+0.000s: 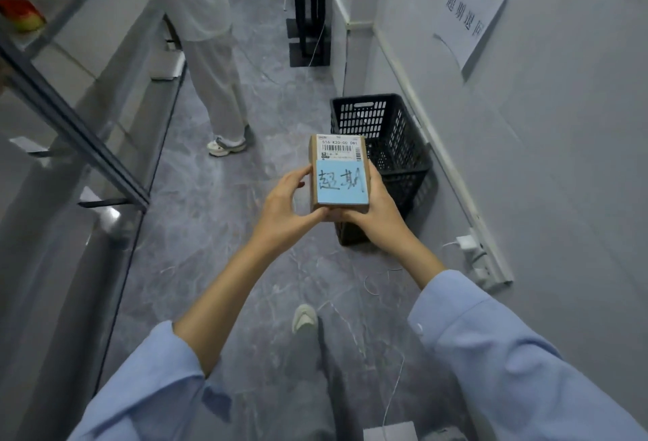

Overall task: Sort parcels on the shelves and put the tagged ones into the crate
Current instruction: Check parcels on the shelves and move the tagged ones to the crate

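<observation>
A small brown cardboard parcel point(339, 174) is held in front of me at mid-frame. It carries a white barcode label at the top and a blue sticky tag with handwritten characters below. My left hand point(289, 207) grips its left side and bottom, and my right hand point(377, 210) grips its right side and bottom. A black plastic crate point(396, 146) stands on the floor against the right wall, just behind and below the parcel. What lies inside the crate cannot be made out.
Grey metal shelves point(80, 146) run along the left. Another person point(210, 54) in light clothes stands beside them further ahead. A paper sign point(468, 16) hangs on the right wall. A black table stand point(308, 19) is at the far end. A plug and cables point(468, 244) lie by the right skirting.
</observation>
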Available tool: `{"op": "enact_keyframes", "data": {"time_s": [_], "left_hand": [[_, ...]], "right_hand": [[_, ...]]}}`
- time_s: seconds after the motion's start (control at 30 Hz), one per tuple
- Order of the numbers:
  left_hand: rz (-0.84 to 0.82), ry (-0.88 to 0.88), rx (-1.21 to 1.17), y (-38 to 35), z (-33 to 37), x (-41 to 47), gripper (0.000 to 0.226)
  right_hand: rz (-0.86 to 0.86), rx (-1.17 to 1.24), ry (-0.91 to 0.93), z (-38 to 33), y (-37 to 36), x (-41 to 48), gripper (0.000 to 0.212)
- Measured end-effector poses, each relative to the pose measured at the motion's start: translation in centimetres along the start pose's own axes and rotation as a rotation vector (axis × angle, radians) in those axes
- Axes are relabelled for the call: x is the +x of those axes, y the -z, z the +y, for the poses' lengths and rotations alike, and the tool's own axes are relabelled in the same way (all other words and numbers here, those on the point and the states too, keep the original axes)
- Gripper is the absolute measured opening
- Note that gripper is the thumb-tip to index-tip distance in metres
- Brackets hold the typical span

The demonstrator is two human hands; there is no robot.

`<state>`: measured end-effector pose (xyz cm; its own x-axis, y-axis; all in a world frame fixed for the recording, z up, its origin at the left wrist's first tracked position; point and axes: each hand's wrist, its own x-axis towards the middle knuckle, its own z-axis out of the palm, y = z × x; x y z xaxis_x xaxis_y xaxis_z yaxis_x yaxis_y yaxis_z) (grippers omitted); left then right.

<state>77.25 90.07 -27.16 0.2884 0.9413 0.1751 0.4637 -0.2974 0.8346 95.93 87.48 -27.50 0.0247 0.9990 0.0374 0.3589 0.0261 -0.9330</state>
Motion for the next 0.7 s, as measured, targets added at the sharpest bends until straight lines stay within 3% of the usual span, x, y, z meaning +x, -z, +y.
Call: {"op": "enact_keyframes", "data": {"time_s": [0.17,0.37,0.53,0.7], "left_hand": [[-0.064,-0.012,0.087,-1.2,-3.2,11.2,0.075],[-0.121,-0.08,0.362,-2.1,-7.6,22.7,0.076],[-0.137,-0.049,0.502,-4.0,-10.9,29.3,0.076],[-0.108,0.024,0.588,-6.6,-14.1,35.5,0.074]], "right_hand": [[0.027,0.031,-0.056,2.7,1.4,10.5,0.103],[0.044,0.056,-0.1,5.4,2.7,21.9,0.103],[0.038,0.013,-0.162,9.1,4.4,28.8,0.094],[0.002,-0.047,-0.242,15.4,6.8,36.0,0.103]]}}
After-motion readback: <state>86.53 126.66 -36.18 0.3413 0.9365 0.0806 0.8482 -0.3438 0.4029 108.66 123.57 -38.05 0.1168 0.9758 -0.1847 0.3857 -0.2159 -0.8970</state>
